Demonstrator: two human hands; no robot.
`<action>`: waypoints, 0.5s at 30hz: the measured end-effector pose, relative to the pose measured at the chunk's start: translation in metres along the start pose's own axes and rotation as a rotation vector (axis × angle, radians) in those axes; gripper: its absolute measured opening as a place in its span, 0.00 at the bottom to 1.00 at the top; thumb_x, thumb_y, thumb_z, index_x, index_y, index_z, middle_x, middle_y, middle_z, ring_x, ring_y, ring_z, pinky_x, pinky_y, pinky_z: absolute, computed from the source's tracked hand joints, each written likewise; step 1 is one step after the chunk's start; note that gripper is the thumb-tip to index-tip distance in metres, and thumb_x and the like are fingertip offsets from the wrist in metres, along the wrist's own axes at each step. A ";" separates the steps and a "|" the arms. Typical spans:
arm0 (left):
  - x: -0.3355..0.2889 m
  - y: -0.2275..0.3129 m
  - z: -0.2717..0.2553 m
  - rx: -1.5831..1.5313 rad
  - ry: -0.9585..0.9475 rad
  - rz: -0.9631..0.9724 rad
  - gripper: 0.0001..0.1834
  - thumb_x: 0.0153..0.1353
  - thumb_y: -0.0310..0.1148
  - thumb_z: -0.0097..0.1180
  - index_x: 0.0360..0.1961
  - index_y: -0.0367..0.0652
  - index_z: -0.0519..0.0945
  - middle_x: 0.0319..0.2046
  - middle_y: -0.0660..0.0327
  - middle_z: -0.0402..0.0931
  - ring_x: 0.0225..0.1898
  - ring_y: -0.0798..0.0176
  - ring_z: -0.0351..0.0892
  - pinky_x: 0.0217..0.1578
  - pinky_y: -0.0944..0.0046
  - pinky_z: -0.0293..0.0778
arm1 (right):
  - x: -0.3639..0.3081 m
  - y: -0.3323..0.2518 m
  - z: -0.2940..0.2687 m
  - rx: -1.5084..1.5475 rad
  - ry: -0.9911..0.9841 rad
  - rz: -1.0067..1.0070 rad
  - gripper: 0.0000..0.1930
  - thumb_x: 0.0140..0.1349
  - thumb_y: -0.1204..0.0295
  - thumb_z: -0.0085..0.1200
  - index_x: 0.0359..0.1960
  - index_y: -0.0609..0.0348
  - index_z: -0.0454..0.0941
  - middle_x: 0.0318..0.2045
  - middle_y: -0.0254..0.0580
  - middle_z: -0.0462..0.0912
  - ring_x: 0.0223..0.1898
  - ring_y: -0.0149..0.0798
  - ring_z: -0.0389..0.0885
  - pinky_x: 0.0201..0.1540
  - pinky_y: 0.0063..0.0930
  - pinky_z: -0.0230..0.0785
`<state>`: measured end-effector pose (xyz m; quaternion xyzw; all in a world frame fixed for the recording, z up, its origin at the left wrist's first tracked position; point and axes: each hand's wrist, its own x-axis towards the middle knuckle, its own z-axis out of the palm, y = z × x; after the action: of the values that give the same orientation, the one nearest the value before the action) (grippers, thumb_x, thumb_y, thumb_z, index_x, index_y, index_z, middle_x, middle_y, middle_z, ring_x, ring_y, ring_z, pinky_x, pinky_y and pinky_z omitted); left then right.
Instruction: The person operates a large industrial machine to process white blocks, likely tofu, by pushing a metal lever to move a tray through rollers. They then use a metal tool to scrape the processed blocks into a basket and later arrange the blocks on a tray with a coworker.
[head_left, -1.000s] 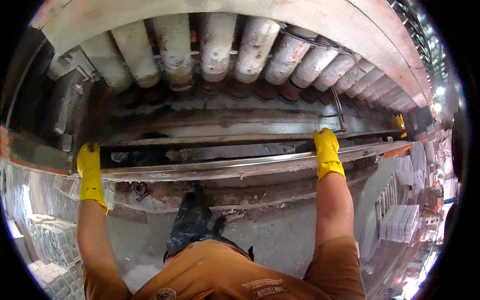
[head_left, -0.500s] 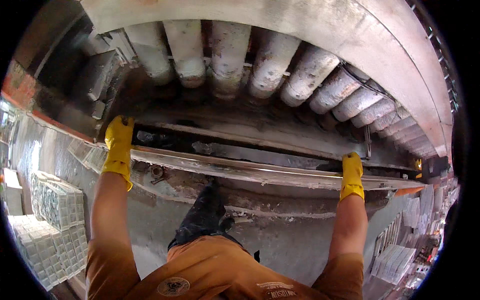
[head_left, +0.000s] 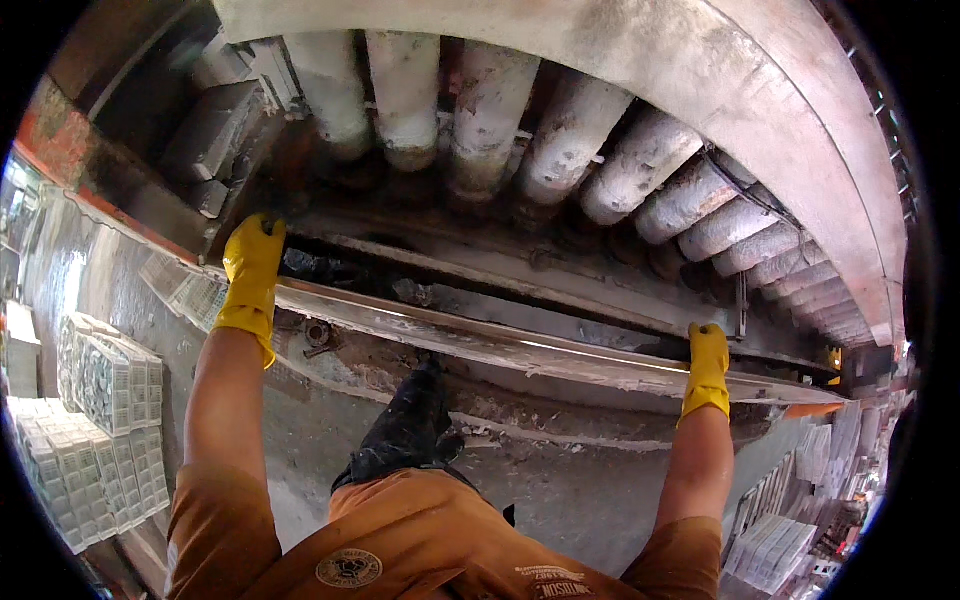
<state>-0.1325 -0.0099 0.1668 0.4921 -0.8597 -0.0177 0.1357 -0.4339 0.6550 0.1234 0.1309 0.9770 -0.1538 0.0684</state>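
Note:
Both my hands wear yellow rubber gloves and are closed on a long, pale, worn metal panel (head_left: 480, 338) along the machine's front. My left hand (head_left: 254, 258) grips it near its left end, fingers curled down over the top edge. Far along to the right, my right hand (head_left: 708, 362) clasps the same panel with its fingers folded. Behind the panel runs a long metal rail (head_left: 480, 278), with a dark, wet gap between them. Dark, shiny lumps (head_left: 325, 267) lie in the gap beside my left hand. The fingertips of both hands are hidden.
A row of thick, stained rollers (head_left: 495, 120) lies beyond the rail, under a broad pale beam (head_left: 640, 50). White plastic crates (head_left: 85, 465) are stacked on the floor at left. More pale stacks (head_left: 770, 550) stand at right. My dark-clad leg (head_left: 400, 425) is close to the machine.
The view has tilted a little, so the rollers and panel slope down more to the right. My hands keep their grip on the panel, at about the same places.

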 end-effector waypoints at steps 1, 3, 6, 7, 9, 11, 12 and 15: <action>-0.002 -0.001 0.001 0.007 -0.001 -0.005 0.27 0.64 0.55 0.61 0.54 0.46 0.85 0.52 0.48 0.85 0.55 0.40 0.82 0.57 0.45 0.76 | -0.003 0.003 -0.001 0.011 0.005 0.004 0.27 0.62 0.47 0.59 0.46 0.61 0.86 0.46 0.59 0.87 0.51 0.60 0.85 0.53 0.48 0.75; -0.007 -0.007 0.003 0.026 -0.003 -0.019 0.27 0.64 0.55 0.61 0.55 0.48 0.85 0.53 0.49 0.84 0.56 0.41 0.82 0.58 0.45 0.75 | 0.005 0.022 0.010 -0.074 0.069 -0.056 0.27 0.62 0.47 0.59 0.46 0.62 0.86 0.46 0.60 0.87 0.51 0.60 0.85 0.53 0.48 0.75; -0.022 -0.017 0.004 0.020 0.017 -0.047 0.28 0.64 0.55 0.61 0.57 0.47 0.84 0.55 0.49 0.83 0.58 0.41 0.81 0.59 0.45 0.74 | -0.008 0.025 0.012 -0.005 0.030 -0.013 0.27 0.63 0.48 0.59 0.45 0.62 0.86 0.46 0.59 0.88 0.50 0.60 0.85 0.53 0.48 0.75; -0.026 -0.016 0.006 0.009 -0.006 -0.050 0.28 0.64 0.55 0.61 0.57 0.47 0.83 0.56 0.49 0.83 0.58 0.41 0.80 0.60 0.46 0.74 | -0.003 0.038 0.014 -0.064 0.054 -0.043 0.26 0.64 0.48 0.58 0.47 0.61 0.86 0.46 0.58 0.88 0.49 0.59 0.86 0.51 0.48 0.77; -0.034 -0.016 0.004 -0.001 -0.050 -0.061 0.28 0.65 0.54 0.60 0.58 0.46 0.83 0.57 0.48 0.82 0.59 0.42 0.80 0.60 0.46 0.74 | 0.002 0.056 0.019 -0.181 0.089 -0.109 0.25 0.67 0.49 0.56 0.49 0.60 0.84 0.46 0.55 0.88 0.45 0.57 0.88 0.47 0.47 0.80; -0.044 -0.021 0.003 0.018 -0.040 -0.072 0.28 0.66 0.54 0.60 0.58 0.45 0.83 0.56 0.48 0.83 0.59 0.42 0.80 0.61 0.46 0.74 | -0.007 0.060 0.020 -0.111 0.072 -0.065 0.26 0.64 0.48 0.58 0.47 0.61 0.85 0.46 0.58 0.88 0.48 0.59 0.87 0.51 0.48 0.77; -0.049 -0.023 0.003 0.026 -0.035 -0.078 0.28 0.66 0.54 0.59 0.57 0.45 0.83 0.56 0.48 0.83 0.60 0.42 0.80 0.61 0.46 0.74 | -0.016 0.055 0.017 -0.078 0.063 -0.043 0.26 0.63 0.48 0.59 0.47 0.62 0.86 0.46 0.59 0.88 0.50 0.60 0.86 0.53 0.48 0.75; -0.061 -0.034 0.004 -0.018 -0.051 -0.060 0.27 0.67 0.53 0.59 0.57 0.44 0.83 0.56 0.48 0.83 0.59 0.41 0.80 0.60 0.46 0.74 | -0.027 0.057 0.016 -0.010 0.034 -0.003 0.26 0.64 0.49 0.59 0.47 0.61 0.86 0.45 0.58 0.88 0.49 0.59 0.86 0.53 0.49 0.75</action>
<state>-0.0761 0.0243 0.1442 0.5159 -0.8475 -0.0420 0.1178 -0.3912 0.6959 0.0973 0.1318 0.9790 -0.1468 0.0521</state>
